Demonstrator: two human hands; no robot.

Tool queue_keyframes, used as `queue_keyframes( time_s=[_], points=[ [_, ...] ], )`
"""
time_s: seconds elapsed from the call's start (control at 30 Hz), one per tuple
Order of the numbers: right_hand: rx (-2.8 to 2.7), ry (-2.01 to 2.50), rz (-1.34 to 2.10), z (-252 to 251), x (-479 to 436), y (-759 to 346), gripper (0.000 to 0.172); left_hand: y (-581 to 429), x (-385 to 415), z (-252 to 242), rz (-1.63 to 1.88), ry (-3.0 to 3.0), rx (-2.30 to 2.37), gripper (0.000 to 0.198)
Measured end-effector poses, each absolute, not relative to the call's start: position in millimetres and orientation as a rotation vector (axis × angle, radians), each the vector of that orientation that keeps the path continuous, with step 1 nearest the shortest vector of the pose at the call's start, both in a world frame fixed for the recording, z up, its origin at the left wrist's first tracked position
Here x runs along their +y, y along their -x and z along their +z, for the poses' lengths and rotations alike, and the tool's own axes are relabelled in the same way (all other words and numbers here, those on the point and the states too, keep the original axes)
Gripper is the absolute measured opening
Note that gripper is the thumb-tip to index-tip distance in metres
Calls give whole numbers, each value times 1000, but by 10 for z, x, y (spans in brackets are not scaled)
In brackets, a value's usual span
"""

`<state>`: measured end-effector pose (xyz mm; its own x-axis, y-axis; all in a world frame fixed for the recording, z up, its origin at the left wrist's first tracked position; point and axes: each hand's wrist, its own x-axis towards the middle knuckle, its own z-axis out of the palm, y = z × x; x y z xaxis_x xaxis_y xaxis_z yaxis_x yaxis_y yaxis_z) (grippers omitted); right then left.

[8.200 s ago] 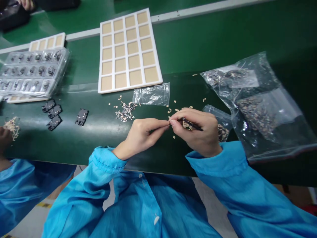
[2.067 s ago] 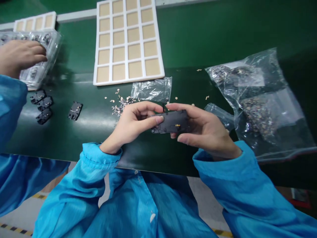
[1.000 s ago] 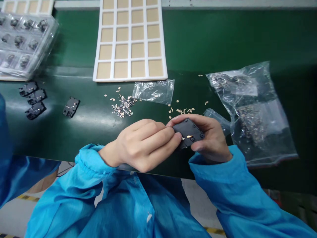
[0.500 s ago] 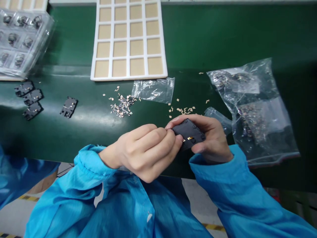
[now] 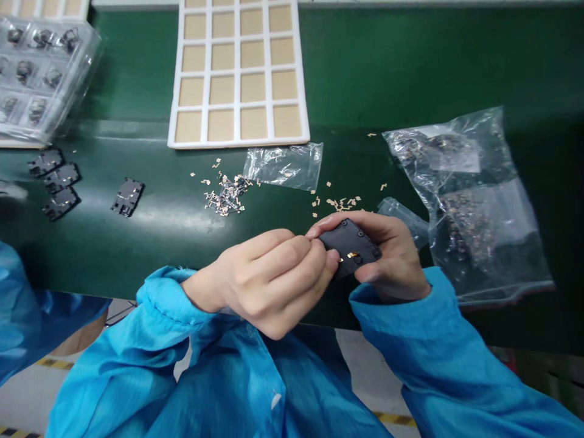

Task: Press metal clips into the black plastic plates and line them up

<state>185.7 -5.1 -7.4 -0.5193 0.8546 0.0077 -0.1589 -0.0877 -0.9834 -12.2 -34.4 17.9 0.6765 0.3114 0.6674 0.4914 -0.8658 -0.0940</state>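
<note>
Black plastic housing (image 5: 349, 245) sits gripped in the right hand (image 5: 395, 261), gold contact (image 5: 351, 254) upward (easy to see), left fingertips (image 5: 317, 243) pressing its edge.

The right hand (image 5: 395, 261) grips a black plastic part (image 5: 349, 243), and the left hand (image 5: 269, 283) presses against its left edge. A small gold piece (image 5: 351, 254), perhaps a clip, sits on the part. Loose metal bits (image 5: 225, 198) lie beyond it, and a clear bag (image 5: 474, 243) lies to its right.

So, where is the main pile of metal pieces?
In the head view, the pile of metal pieces lies on the green mat, below the white tray, left of the small clear bag.
</note>
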Motion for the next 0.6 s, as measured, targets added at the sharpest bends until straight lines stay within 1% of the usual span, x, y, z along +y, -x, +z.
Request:
queue_keyframes(
  time_s=[0.13,0.4,0.6],
  points=[
    [-1419,810,1714,-70,-54,-1854,40,110,-350,169,-996,2622,-630,15],
    [-1364,901,1658,-75,-71,-1877,43,109,-317,127,-972,2611,-696,18],
    [-1332,898,1637,-51,-71,-1873,42,68,-314,12,-1190,2672,-783,26]
  ],
)
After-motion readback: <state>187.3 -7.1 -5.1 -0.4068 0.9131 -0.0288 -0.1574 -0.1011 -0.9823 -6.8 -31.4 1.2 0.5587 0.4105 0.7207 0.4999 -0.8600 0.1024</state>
